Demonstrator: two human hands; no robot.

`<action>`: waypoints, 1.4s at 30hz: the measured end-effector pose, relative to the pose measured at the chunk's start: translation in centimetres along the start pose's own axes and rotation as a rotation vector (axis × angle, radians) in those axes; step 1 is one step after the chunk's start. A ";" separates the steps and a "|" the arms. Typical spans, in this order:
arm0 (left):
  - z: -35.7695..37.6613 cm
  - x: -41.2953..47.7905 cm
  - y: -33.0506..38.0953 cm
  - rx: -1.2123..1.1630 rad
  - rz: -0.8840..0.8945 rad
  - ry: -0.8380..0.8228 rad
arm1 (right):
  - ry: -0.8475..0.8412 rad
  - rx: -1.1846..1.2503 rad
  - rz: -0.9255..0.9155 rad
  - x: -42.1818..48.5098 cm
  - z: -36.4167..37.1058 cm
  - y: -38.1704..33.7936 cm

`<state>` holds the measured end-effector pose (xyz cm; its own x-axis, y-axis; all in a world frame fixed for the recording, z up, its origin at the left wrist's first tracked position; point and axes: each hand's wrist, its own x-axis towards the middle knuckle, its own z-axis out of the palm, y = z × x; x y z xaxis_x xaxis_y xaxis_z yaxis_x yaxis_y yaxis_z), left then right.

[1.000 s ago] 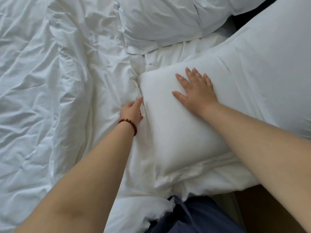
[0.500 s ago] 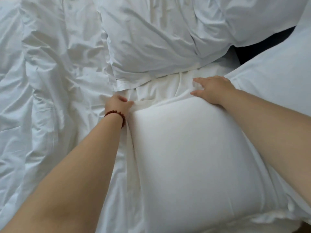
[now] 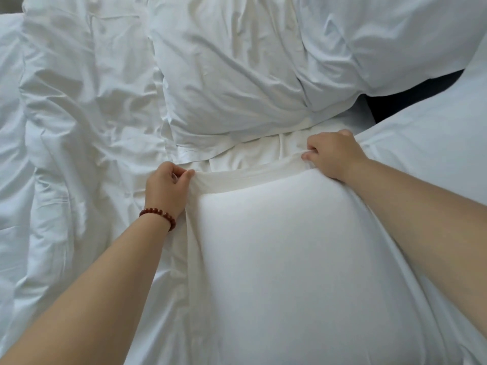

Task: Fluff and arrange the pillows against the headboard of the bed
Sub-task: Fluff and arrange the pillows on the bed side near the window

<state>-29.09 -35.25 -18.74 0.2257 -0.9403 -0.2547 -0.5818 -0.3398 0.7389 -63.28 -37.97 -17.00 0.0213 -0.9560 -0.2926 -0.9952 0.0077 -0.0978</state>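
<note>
Head view is showing both hands working the far edge of the smooth pillow (image 3: 303,259), which is lying flat on the bed directly under the arms. The left hand (image 3: 168,185), wearing a beaded bracelet (image 3: 158,214), is pinching the left end of the pillowcase flap (image 3: 245,175), thumb and curled fingers clamped on the cloth. The right hand (image 3: 332,156) is bunching its fingers on the right end, so the flap is stretching taut between them. This is looking like the squaring and fluffing step for this pillow, with the arranging not yet done. The next move is probably calling for a lift or shake by that edge, then a carry toward the head of the bed, with both grips pulling evenly so the filling is not sliding to one side. A crumpled pillow (image 3: 232,83) is sitting just beyond the hands, another pillow (image 3: 382,40) is lying at the top right, and a fourth pillow (image 3: 434,154) is crowding in beside the right forearm, all narrowing the space ahead. A rumpled duvet (image 3: 66,154) is filling the left side. A dark gap (image 3: 411,93) is showing between the pillows; whether that is the headboard cannot be told.
</note>
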 end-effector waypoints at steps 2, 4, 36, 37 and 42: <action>-0.3 0.5 0.3 -0.030 0.009 0.102 | 0.154 -0.006 -0.040 0.1 0.1 -0.4; -0.8 1.6 0.5 0.013 -0.036 0.113 | 0.194 -0.001 -0.051 0.7 -0.2 -1.2; 5.7 12.3 12.0 0.727 0.405 -0.093 | 0.252 -0.425 -0.006 10.4 -8.1 -1.8; 6.3 13.2 11.9 0.724 0.349 -0.147 | 0.253 -0.475 0.002 11.5 -8.8 -0.4; 7.3 15.0 10.7 0.667 0.324 -0.205 | 0.276 -0.576 0.063 14.0 -10.3 3.8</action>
<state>-37.62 -53.09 -19.22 -0.1479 -0.9573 -0.2484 -0.9570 0.0751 0.2801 -67.71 -54.37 -11.66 0.0121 -0.9998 -0.0176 -0.8872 -0.0188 0.4610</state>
